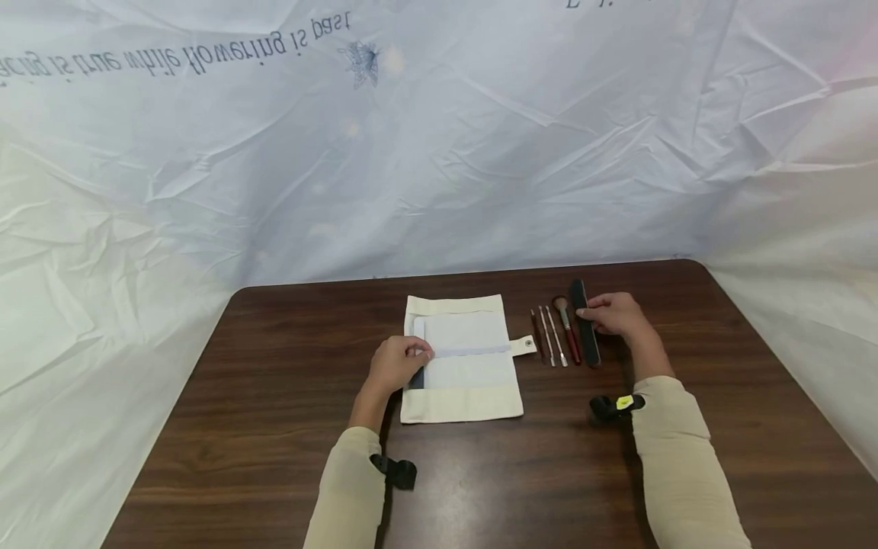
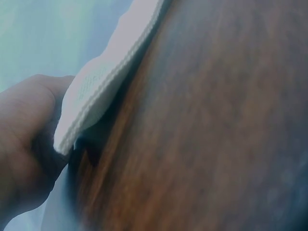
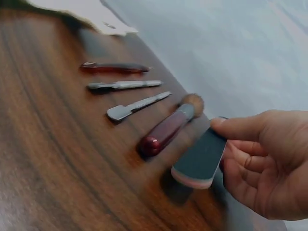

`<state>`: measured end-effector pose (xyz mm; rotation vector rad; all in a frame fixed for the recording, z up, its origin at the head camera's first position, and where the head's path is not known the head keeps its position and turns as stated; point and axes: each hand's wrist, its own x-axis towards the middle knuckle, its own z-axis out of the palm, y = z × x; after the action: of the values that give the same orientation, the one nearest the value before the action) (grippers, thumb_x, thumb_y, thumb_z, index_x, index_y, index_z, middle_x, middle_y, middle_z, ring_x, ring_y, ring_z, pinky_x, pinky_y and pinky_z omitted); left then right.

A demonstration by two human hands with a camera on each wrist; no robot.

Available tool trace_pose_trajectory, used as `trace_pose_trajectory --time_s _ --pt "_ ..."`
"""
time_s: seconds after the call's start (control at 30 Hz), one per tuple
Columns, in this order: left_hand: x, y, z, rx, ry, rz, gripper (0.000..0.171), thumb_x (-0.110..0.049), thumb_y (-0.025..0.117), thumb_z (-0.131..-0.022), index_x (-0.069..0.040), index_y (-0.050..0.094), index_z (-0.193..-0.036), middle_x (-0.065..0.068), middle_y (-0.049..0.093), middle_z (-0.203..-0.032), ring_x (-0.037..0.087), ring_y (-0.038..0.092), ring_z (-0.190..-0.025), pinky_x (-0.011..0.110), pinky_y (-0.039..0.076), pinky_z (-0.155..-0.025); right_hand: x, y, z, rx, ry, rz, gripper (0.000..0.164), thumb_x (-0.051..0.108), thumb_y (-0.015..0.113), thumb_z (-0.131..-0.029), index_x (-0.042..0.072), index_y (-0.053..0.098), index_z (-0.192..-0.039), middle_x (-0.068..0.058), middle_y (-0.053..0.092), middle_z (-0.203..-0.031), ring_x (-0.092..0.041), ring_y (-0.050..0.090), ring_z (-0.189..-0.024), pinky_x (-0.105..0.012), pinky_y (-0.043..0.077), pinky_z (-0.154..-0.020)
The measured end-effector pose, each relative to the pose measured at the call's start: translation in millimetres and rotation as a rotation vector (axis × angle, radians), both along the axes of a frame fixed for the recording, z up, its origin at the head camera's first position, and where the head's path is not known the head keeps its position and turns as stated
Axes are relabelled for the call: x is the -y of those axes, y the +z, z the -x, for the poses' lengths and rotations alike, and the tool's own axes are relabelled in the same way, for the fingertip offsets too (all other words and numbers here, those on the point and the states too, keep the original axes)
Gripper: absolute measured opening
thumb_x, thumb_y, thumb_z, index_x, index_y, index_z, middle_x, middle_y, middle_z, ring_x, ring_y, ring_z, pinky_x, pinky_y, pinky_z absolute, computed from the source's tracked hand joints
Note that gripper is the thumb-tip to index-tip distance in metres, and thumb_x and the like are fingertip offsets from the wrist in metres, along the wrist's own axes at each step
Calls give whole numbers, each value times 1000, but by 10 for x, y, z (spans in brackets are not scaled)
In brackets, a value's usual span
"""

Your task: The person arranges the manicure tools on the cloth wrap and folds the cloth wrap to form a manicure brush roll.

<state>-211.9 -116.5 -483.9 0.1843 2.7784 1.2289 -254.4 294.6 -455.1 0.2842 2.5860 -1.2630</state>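
My right hand (image 1: 615, 314) pinches a black nail file (image 1: 586, 328) between thumb and fingers. The right wrist view shows the file's near end tilted over the wood, a pinkish layer along its edge. A cream cloth tool pouch (image 1: 461, 406) lies unfolded on the table, its snap tab (image 1: 523, 346) pointing right. At the pouch's left side, my left hand (image 1: 396, 362) grips the edge with curled fingers. Under that hand a narrow strip shows, white above (image 1: 419, 329) and dark below. In the left wrist view the cloth edge (image 2: 103, 91) rises beside the hand.
Between pouch and file lie a brush (image 1: 568, 328) with a dark red handle, two slim metal tools (image 3: 139, 102) and a thin dark red tool (image 3: 114, 68). The brown wooden table (image 1: 274, 427) ends at a hanging white sheet (image 1: 439, 152) behind.
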Motion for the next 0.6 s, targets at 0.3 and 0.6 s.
trace_pose_trajectory --time_s 0.3,0.6 --pt "15 0 -8 -22 2 3 11 -24 73 -95 -16 79 -95 -5 41 -55 12 35 -50 27 31 -53 227 247 54 -139 11 225 48 33 62 -101 -4 54 -131 12 65 -93 1 60 -78 -20 54 -75" --pt "6 -2 -1 -20 11 7 10 -25 72 -95 -17 79 -94 -5 41 -55 12 36 -50 27 32 -53 1021 235 149 -164 53 519 26 21 59 -104 0 56 -118 14 63 -85 -3 61 -76 -21 57 -75"
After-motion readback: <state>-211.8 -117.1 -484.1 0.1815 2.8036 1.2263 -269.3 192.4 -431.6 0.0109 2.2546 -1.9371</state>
